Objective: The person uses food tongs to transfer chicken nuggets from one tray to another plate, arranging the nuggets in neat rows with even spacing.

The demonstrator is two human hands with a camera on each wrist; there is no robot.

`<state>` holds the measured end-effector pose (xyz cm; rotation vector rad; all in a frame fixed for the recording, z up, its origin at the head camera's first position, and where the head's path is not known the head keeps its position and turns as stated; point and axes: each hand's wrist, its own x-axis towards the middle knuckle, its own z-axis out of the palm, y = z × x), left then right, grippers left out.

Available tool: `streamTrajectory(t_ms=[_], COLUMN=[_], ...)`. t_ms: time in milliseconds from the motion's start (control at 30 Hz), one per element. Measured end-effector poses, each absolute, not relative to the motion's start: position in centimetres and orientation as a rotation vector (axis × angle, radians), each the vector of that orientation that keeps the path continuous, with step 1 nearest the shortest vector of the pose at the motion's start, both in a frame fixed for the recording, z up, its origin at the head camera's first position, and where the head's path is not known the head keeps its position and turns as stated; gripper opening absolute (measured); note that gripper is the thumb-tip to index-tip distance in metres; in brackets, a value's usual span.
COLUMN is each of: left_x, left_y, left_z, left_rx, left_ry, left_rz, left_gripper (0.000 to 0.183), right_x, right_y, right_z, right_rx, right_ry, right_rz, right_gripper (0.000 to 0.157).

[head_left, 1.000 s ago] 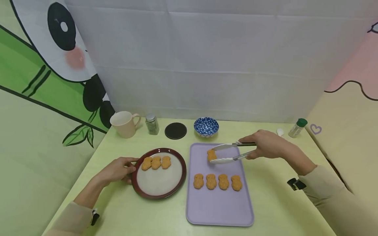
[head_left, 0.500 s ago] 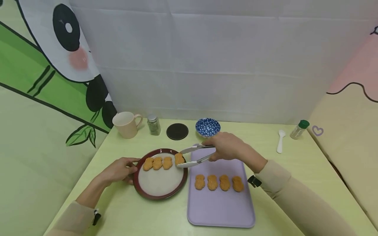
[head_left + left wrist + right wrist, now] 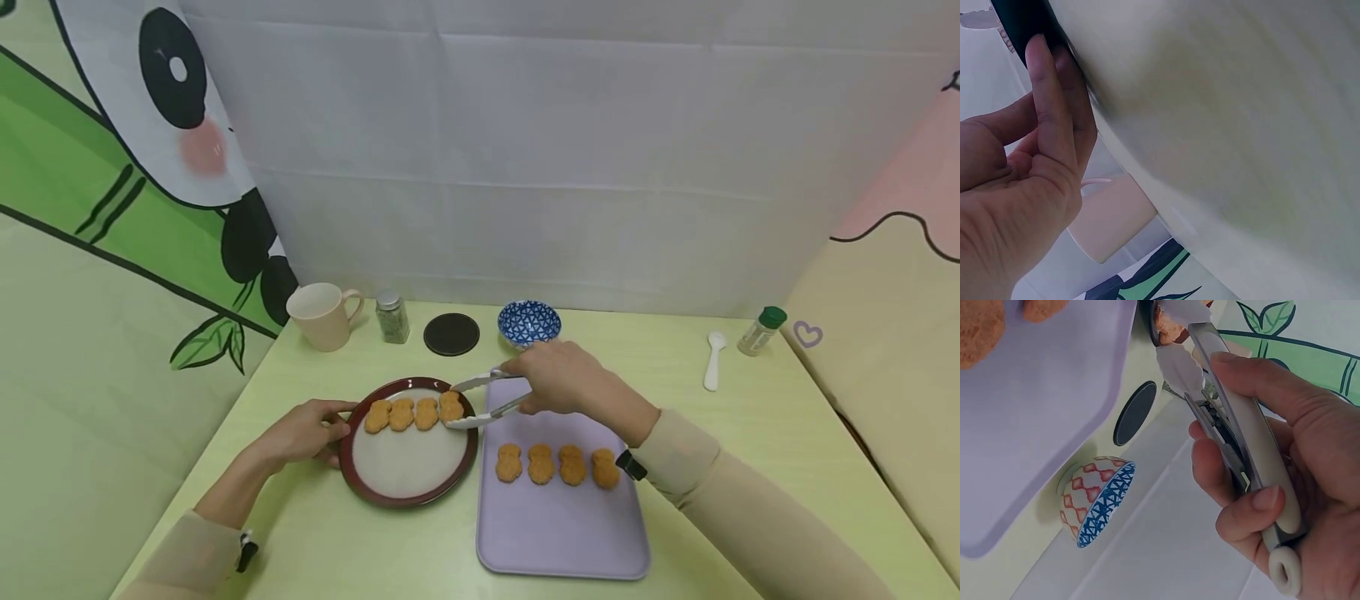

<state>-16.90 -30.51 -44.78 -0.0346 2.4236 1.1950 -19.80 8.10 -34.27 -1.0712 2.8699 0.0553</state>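
Observation:
My left hand (image 3: pixel 303 433) grips the left rim of a round plate (image 3: pixel 408 471) with a brown-red border. My right hand (image 3: pixel 558 379) holds a pair of metal tongs (image 3: pixel 472 422) with white tips, seen close up in the right wrist view. Between the tips, at the plate's upper right, is a brown breaded nugget (image 3: pixel 451 407). It stands in a row with three other nuggets (image 3: pixel 402 414) on the plate. To the right lies a lilac tray (image 3: pixel 562 537) with a row of several nuggets (image 3: pixel 541 464). The left wrist view shows the fingers (image 3: pixel 1050 112) at the plate's dark edge.
Along the back stand a cream mug (image 3: pixel 321 317), a glass spice jar (image 3: pixel 392 317), a black round coaster (image 3: pixel 452 334) and a blue patterned bowl (image 3: pixel 529 323). At the right are a white spoon (image 3: pixel 713 361) and a green-capped shaker (image 3: pixel 761 331).
My right hand has moved left with the tongs, bringing a nugget from the tray's upper part to the right end of the row on the plate. My left hand stays at the rim.

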Motion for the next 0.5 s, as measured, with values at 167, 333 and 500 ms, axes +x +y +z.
streamTrajectory(t_ms=[167,333,500], left_x=[-16.9,-16.9,-16.7], left_y=[-30.5,-30.5,-30.4], left_z=[-44.7,-44.6,-44.5], left_rx=[-0.036,-0.017,0.022], left_ry=[2.425,2.447,2.473], left_rz=[1.187,1.165,1.155], left_gripper=[0.047,0.046,0.045], right_x=[-19.7,-19.7,-19.5], right_y=[8.1,8.4,9.5], right_z=[-34.5,-34.7,-34.1], right_rx=[-1.066,-1.087,-1.089], right_ry=[2.881,2.884,2.875], right_rz=[0.054,0.047,-0.072], right_gripper=[0.057,0.059,0.060])
